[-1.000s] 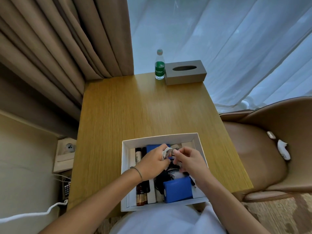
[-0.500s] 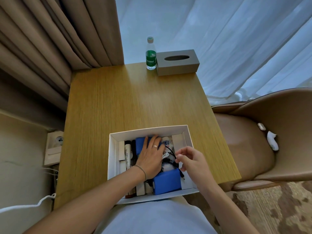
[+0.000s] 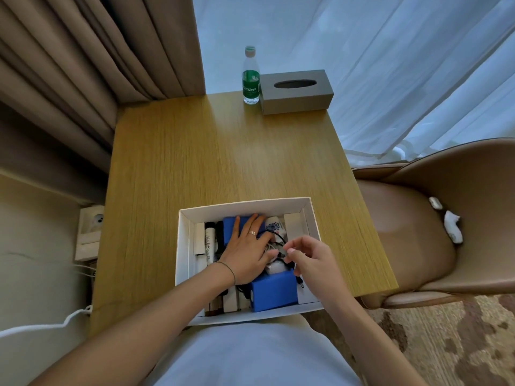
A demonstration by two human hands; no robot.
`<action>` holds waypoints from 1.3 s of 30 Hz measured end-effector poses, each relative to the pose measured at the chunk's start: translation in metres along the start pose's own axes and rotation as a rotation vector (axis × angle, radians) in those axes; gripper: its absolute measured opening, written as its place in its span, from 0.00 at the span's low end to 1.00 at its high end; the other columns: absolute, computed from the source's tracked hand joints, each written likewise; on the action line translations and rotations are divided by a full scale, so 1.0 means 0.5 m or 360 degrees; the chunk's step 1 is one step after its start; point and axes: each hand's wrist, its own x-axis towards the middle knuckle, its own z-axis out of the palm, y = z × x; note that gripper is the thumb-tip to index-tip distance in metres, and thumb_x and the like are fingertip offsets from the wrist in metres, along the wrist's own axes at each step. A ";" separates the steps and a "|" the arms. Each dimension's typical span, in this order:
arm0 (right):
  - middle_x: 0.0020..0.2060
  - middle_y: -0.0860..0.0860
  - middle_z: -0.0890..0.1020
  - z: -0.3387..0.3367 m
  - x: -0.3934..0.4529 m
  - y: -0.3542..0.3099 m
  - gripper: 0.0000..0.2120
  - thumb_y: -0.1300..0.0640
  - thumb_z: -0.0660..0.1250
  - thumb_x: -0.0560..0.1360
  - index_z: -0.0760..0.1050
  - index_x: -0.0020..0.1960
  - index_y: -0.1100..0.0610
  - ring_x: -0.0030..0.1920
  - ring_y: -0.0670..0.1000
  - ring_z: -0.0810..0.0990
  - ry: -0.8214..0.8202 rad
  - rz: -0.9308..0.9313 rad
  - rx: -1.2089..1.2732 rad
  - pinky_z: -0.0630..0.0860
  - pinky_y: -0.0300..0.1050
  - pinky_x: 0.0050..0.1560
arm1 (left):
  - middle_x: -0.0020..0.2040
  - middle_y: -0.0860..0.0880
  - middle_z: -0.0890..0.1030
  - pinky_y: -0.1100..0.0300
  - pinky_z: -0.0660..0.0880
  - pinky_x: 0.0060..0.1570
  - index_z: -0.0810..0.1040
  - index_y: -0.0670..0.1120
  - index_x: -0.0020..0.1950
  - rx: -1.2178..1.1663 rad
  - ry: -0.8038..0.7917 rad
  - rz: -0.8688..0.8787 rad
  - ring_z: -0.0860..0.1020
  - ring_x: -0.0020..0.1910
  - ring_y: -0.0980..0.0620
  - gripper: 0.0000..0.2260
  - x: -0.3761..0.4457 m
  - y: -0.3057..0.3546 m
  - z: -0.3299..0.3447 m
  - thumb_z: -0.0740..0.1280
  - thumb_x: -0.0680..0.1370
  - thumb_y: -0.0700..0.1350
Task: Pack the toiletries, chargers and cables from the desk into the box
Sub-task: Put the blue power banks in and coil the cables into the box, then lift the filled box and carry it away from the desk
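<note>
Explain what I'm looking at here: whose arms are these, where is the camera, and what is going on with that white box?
There is no machine: a person wears a camera on their head, looking forward and down at their own arms. On the wooden desk sits a white box already packed with small items, among them two blue pouches, nearer one, and a white tube. The left hand lies flat, fingers straight, pressing the contents down. The right hand pinches a black cable to tuck it in. At the far edge stand a water bottle and a grey tissue box.
</note>
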 end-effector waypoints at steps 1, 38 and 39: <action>0.38 0.57 0.83 0.001 0.001 -0.001 0.09 0.63 0.65 0.79 0.81 0.46 0.53 0.36 0.51 0.78 -0.0008 -0.0027 -0.0026 0.76 0.48 0.37 | 0.81 0.47 0.54 0.41 0.42 0.78 0.72 0.56 0.66 -0.0099 0.0064 -0.0016 0.46 0.81 0.48 0.19 -0.008 0.002 -0.013 0.52 0.82 0.61; 0.20 0.46 0.66 -0.098 0.072 0.076 0.23 0.49 0.62 0.81 0.69 0.29 0.55 0.21 0.45 0.60 0.0292 -0.0318 -0.1377 0.56 0.38 0.24 | 0.23 0.51 0.66 0.58 0.59 0.27 0.71 0.41 0.30 -0.0412 0.0494 -0.0905 0.62 0.23 0.53 0.21 -0.232 -0.150 -0.092 0.63 0.82 0.46; 0.20 0.46 0.65 -0.100 0.074 0.073 0.23 0.49 0.62 0.81 0.69 0.29 0.55 0.22 0.45 0.60 0.0298 -0.0308 -0.1386 0.55 0.38 0.24 | 0.23 0.51 0.66 0.58 0.59 0.27 0.71 0.41 0.30 -0.0399 0.0487 -0.0908 0.62 0.22 0.53 0.21 -0.231 -0.147 -0.096 0.63 0.82 0.46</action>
